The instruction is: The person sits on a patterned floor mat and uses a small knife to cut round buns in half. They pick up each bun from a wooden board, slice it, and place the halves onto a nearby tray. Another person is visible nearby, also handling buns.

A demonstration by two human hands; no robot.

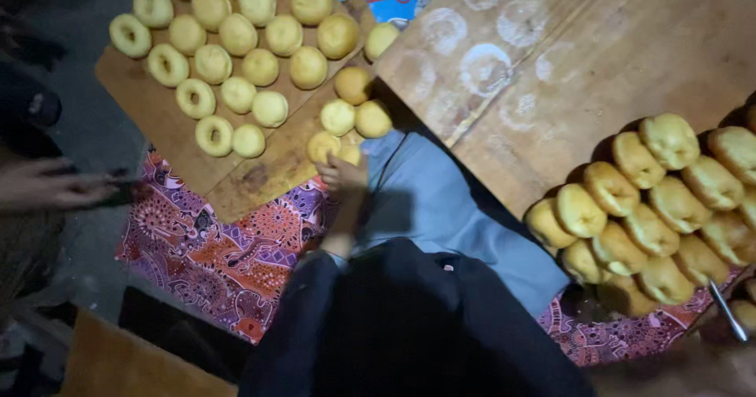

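Observation:
My left hand [343, 175] reaches forward from a dark sleeve to the near corner of a wooden board [157, 121]. Its fingers close on a pale dough ball [349, 155], next to another ball [322, 145]. Several raw dough balls and rings [236, 35] lie in rows on that board. My right hand [693, 361] is a blurred shape at the bottom right corner. A thin metal rod [728, 312] sticks up from it beside a heap of fried golden doughnuts [646, 200].
A second wooden board [598, 58] with floury ring marks lies at the upper right. A patterned purple-orange cloth [213, 255] and a grey-blue cloth [441, 200] cover the floor. Another person's hand [47, 184] rests at the left edge.

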